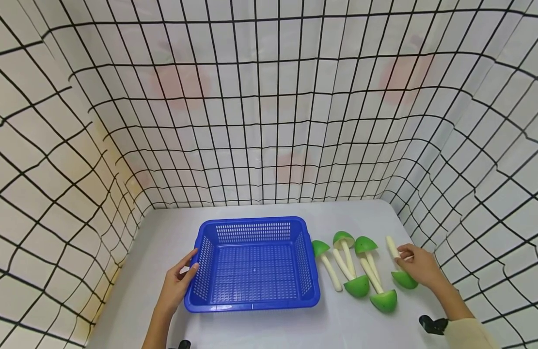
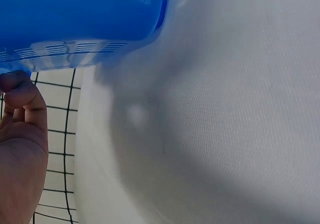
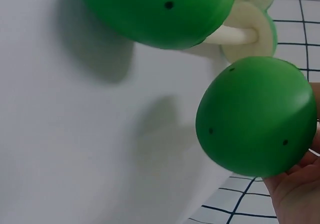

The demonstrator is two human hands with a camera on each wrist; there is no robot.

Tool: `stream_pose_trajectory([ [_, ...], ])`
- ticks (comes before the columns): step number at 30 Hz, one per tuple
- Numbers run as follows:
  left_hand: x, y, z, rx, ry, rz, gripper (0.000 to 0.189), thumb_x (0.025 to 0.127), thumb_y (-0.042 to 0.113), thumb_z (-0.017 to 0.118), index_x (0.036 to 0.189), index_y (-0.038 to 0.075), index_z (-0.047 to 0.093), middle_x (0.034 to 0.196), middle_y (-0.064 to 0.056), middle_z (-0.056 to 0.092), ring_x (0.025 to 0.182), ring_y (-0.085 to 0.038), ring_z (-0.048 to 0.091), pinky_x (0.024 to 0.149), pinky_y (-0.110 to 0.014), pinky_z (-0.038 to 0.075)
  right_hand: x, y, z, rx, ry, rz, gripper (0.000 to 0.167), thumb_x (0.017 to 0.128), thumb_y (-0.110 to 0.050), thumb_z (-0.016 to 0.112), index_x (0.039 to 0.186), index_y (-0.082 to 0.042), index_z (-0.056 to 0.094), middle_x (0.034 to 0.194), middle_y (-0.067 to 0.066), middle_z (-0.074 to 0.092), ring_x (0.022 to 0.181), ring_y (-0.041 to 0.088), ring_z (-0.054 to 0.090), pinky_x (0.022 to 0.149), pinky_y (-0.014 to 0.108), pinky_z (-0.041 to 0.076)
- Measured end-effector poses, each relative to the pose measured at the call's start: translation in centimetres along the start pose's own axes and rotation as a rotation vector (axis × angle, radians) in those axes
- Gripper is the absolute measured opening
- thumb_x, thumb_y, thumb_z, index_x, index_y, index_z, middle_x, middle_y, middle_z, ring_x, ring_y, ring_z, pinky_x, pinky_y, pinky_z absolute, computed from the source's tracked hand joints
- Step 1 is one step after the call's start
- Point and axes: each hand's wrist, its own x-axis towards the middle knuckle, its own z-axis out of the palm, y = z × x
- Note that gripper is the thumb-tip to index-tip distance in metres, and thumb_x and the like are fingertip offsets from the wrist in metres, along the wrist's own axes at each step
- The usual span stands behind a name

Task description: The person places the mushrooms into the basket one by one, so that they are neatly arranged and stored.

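Observation:
A blue plastic basket (image 1: pixel 253 271) with slotted walls stands on the white tabletop, nothing in it. My left hand (image 1: pixel 173 288) holds its left rim between thumb and fingers; in the left wrist view the bent fingers meet the basket's side. On the far right, my right hand (image 1: pixel 421 265) pinches the pale stem of a green-capped toy mushroom (image 1: pixel 405 280). That mushroom's rounded cap (image 3: pixel 257 116) faces the right wrist camera, with dark dots on it, and hides part of the fingers. More such mushrooms (image 1: pixel 357 287) lie between the basket and my right hand.
The loose mushrooms lie in a row, caps pointing both ways, the leftmost one (image 1: pixel 321 248) right beside the basket's right wall. Black grid netting (image 1: pixel 269 145) over white cloth encloses the back and both sides of the table (image 1: pixel 251 332).

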Motion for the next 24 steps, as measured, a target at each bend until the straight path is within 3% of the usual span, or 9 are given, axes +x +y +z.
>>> stream_pose_trajectory([
  [8,-0.1,0.0,0.2,0.003,0.041,-0.020,0.049,0.103,0.028,0.065,0.149,0.017,0.055,0.107,-0.017,0.057,0.072,-0.018,0.070,0.063,-0.029,0.061,-0.2,-1.2,-0.2,0.045,0.005,0.063,0.045,0.096,-0.026,0.070,0.125,0.008,0.062,0.107,0.022,0.071,0.091,0.029,0.070,0.066,0.025,0.051],
  [16,-0.2,-0.2,0.2,-0.007,0.051,-0.030,0.046,0.104,0.030,0.063,0.148,0.020,0.057,0.106,-0.015,0.055,0.069,-0.014,0.061,0.057,-0.025,0.054,-0.1,-2.1,0.3,0.192,-0.001,0.114,0.052,0.100,-0.036,0.068,0.131,0.005,0.059,0.112,0.020,0.071,0.079,-0.003,0.063,0.066,0.022,0.054],
  [24,-0.1,-0.1,0.4,-0.031,0.062,-0.038,0.046,0.103,0.031,0.064,0.148,0.018,0.057,0.102,-0.009,0.053,0.074,-0.013,0.058,0.058,-0.024,0.051,0.2,-4.0,0.7,0.345,-0.014,0.134,0.053,0.100,-0.036,0.069,0.132,0.004,0.057,0.110,0.015,0.069,0.080,-0.004,0.067,0.069,0.023,0.058],
])
